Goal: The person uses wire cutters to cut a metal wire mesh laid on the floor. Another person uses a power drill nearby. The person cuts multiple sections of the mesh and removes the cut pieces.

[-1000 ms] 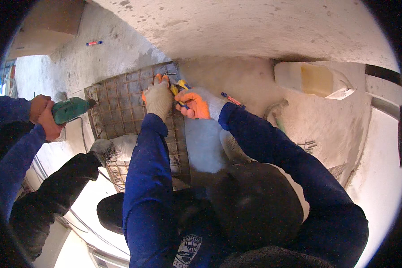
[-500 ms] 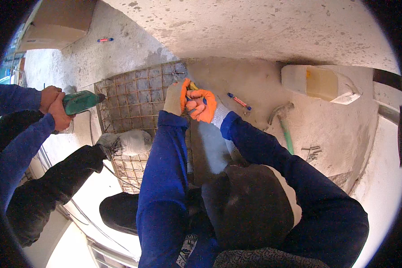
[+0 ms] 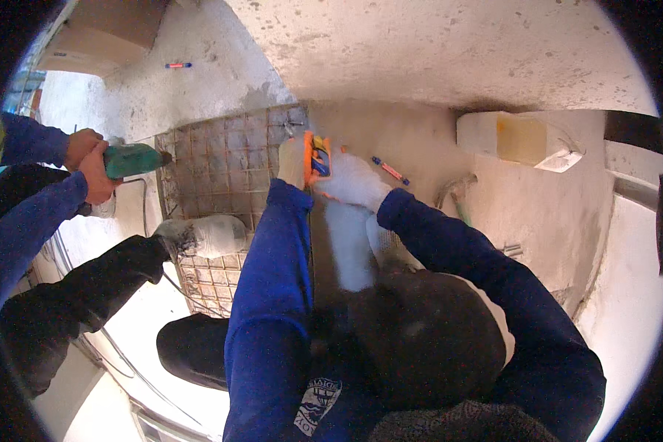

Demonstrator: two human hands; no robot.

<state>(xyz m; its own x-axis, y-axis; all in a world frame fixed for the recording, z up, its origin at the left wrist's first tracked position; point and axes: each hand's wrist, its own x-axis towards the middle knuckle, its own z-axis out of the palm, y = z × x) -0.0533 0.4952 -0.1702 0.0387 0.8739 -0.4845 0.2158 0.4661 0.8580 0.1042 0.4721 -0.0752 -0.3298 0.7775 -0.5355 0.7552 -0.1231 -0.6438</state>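
Beside the rusty steel mesh [image 3: 217,158], my left hand [image 3: 296,160], in a white and orange glove, is closed around a small yellow-and-blue tool [image 3: 320,155]. Its exact kind is hidden by the fingers. My right hand [image 3: 355,181], gloved alike, meets the left one from the right, with its pale back showing. Its fingers are mostly hidden and somewhat blurred, so its grip cannot be made out. Both hands are over the mesh's right edge and the grey strip beside it.
At left, another person's hands [image 3: 88,166] hold a green power tool [image 3: 131,160]; that person's covered shoe [image 3: 212,236] rests on the mesh. Right of my hands lie a red-and-blue marker [image 3: 390,170], a hammer [image 3: 460,199], metal pieces [image 3: 511,250] and a plastic container [image 3: 486,138].
My right hand has turned over, from curled orange fingers showing to its white back showing. The yellow-and-blue tool has shifted within the left hand. The other person's hands have barely moved.
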